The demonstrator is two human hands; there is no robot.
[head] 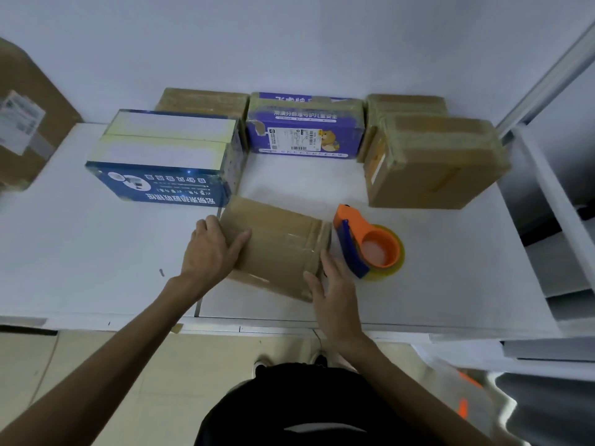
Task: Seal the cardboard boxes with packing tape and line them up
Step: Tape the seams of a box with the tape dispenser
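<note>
The small brown box (277,249) lies on the desk (96,259) right in front of the person, skewed to the desk's edge. The left hand (211,252) grips its left end, fingers curled over the edge and thumb across the top. The right hand (335,291) rests against its near right corner with fingers straight, clasping nothing.

It looks light and stiff, though the glossy tape on top may be slippery, so a hold at both ends, palms on bare cardboard, seems surest. Its flaps are closed (contents unseen).

Just right of it sits the tape dispenser (363,249), untouched. Beyond it to the left stands the blue box (167,156). Straight behind is the purple box (306,130), and to the far right the large brown box (434,169). All are shut, with nothing inside showing.
</note>
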